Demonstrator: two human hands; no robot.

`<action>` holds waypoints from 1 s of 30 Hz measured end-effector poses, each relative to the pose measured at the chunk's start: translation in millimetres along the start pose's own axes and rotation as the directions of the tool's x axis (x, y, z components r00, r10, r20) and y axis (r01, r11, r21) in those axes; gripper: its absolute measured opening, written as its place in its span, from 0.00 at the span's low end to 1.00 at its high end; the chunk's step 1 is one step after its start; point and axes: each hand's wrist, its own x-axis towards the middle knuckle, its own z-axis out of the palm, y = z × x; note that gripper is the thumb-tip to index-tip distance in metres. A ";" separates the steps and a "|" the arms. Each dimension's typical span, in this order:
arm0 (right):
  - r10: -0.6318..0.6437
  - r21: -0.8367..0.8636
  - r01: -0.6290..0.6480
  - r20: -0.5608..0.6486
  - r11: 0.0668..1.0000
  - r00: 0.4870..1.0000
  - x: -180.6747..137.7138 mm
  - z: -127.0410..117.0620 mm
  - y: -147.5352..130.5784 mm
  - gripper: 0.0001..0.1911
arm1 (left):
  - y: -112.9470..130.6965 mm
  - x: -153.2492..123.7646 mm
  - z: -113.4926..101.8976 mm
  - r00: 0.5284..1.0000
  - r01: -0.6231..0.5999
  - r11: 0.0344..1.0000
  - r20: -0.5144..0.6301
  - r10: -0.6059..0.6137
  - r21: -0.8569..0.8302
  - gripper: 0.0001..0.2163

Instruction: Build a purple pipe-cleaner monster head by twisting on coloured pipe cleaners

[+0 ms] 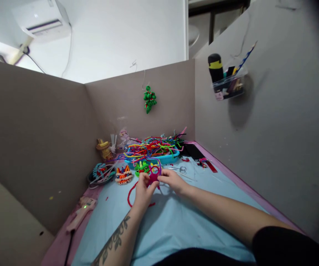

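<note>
My left hand [144, 190] and my right hand [173, 181] were together over the far part of the light blue surface [176, 225], both pinched on a small magenta pipe-cleaner piece [154, 177] held between their fingertips. A purple loop rose from the top of that piece, though I could not tell how it was joined. A red pipe cleaner [130, 193] curved down from under my left hand and lay on the surface.

Just beyond my hands stood a green pipe-cleaner figure [142, 168], with an orange one [123, 174] to its left and a dark bowl [101, 174] of coiled pieces further left. Behind them a blue tray [172, 158] was heaped with loose pipe cleaners [154, 147] in many colours. Small scissors [179, 169] lay near my right hand. A pink glue gun [81, 213] rested at the left edge, its green light on. A green ornament [149, 99] hung on the back wall, and a clear holder [228, 88] of tools was stuck to the right wall.
</note>
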 end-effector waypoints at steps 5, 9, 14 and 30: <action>0.007 -0.006 -0.008 -0.058 1.000 0.998 1.7 -2.3 2.7 0.15 | 0.8 -1.0 2.1 0.998 0.027 1.000 0.057 -0.026 -0.015 0.17; -0.032 -0.033 0.028 -0.118 0.999 0.992 3.3 -3.7 6.1 0.15 | 2.7 -1.3 2.7 0.997 -0.005 0.999 0.083 0.008 -0.034 0.21; -0.162 -0.265 0.112 -0.174 0.958 0.971 2.8 -2.9 13.7 0.11 | 0.9 -0.8 2.0 0.999 0.025 0.999 0.044 -0.024 -0.021 0.21; -0.197 -0.346 0.133 -0.157 0.929 0.968 -2.6 4.0 16.1 0.09 | 3.9 -2.9 4.0 0.999 0.034 0.998 0.033 -0.033 -0.044 0.18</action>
